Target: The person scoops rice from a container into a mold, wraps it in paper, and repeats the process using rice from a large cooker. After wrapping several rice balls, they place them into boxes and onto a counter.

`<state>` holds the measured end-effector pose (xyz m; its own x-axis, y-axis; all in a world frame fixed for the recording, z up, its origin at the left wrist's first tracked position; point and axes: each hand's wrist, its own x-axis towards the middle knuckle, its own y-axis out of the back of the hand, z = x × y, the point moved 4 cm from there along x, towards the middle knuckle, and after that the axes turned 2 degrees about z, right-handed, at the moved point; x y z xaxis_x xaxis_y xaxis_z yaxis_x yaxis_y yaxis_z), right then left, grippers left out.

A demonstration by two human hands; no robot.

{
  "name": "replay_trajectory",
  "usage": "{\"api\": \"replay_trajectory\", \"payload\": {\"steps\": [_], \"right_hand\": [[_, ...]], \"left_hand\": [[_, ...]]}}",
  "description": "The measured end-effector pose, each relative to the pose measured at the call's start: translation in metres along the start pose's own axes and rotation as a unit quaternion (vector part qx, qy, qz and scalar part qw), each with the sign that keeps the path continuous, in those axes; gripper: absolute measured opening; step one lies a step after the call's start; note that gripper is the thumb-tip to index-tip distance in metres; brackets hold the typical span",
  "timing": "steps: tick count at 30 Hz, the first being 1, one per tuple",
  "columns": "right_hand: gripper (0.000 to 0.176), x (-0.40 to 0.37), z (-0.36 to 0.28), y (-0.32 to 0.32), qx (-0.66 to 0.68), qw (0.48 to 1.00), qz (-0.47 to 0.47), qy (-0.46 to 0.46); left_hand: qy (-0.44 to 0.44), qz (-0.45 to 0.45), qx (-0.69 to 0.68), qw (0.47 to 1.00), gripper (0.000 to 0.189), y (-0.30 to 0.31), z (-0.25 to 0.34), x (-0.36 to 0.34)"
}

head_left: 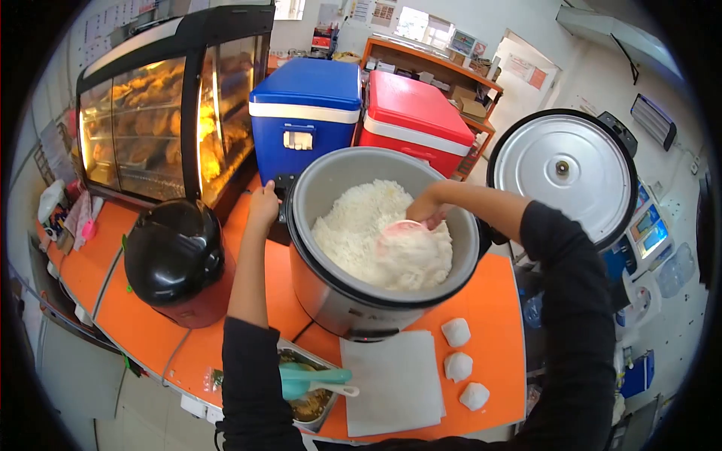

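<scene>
White, fluffy cooked rice (357, 225): my right hand (429, 209) reaches in, arm bent, grip closed around a pinkish translucent scoop (402, 239). Left grip (265, 203) pinches the black side handle (283, 197).

The scene is being viewed by one head-worn camera, which is being aimed forward and steeply down at the big rice cooker (376, 225), near the centre of a rounded, dark-edged frame. The orange table (489, 301) is being seen from close above, while the display warmer (143, 128), the cooler boxes (304, 98) and the shelf (429, 68) are being shown farther off, toward the top.
</scene>
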<state>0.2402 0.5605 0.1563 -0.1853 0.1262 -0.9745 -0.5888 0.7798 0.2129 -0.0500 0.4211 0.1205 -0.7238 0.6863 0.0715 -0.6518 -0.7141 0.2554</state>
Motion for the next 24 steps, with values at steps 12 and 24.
{"api": "replay_trajectory", "payload": {"steps": [12, 24], "right_hand": [[0.033, 0.050, -0.044, 0.030, -0.055, 0.849, 0.517, 0.088], [0.025, -0.032, -0.104, -0.070, -0.087, 0.868, 0.446, 0.199]], "left_hand": [[0.013, -0.029, 0.025, 0.999, 0.044, 0.004, -0.006, -0.003], [0.013, 0.000, 0.030, 0.999, 0.044, 0.007, -0.005, -0.001]]}}
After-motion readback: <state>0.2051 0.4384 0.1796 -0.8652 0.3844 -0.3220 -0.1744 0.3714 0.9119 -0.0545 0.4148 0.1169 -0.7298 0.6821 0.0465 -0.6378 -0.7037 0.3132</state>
